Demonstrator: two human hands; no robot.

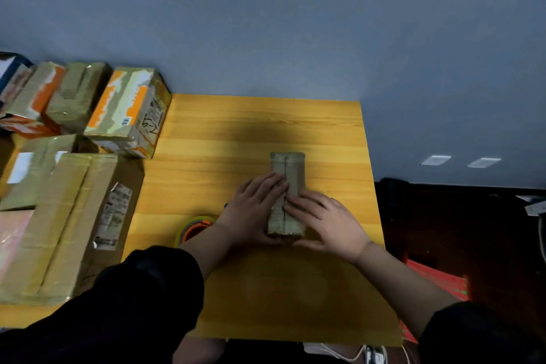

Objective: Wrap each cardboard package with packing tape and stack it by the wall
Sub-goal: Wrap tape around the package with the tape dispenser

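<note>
Head view looks down on a yellow wooden table (325,127) pushed up to a blue-grey wall (295,23), and both hands are on the job. Dead centre lies a small, narrow cardboard package (288,165), flat on the tabletop, its long side running away from the person, a seam line down the middle of its top face. Left hand (254,210) sits on the package's left side, fingers stretched flat over the top toward the seam, thumb down at the near end. Right hand (328,220) mirrors it from the other side, fingers laid straight across the top, thumb tucked at the near corner. Neither hand is curled into a grip; both press flat with extended fingers, cupping the near end between them. Dark sleeves cover both arms, the left one pushed up past the wrist.

Just left of the left wrist, a roll of packing tape (195,229) rests on the table, partly hidden by the forearm. Further left, a big brown carton (68,224) with a printed label lies on the table's edge. Behind it, against the wall, stands a cluster of taped boxes (130,109), several showing orange print.
</note>
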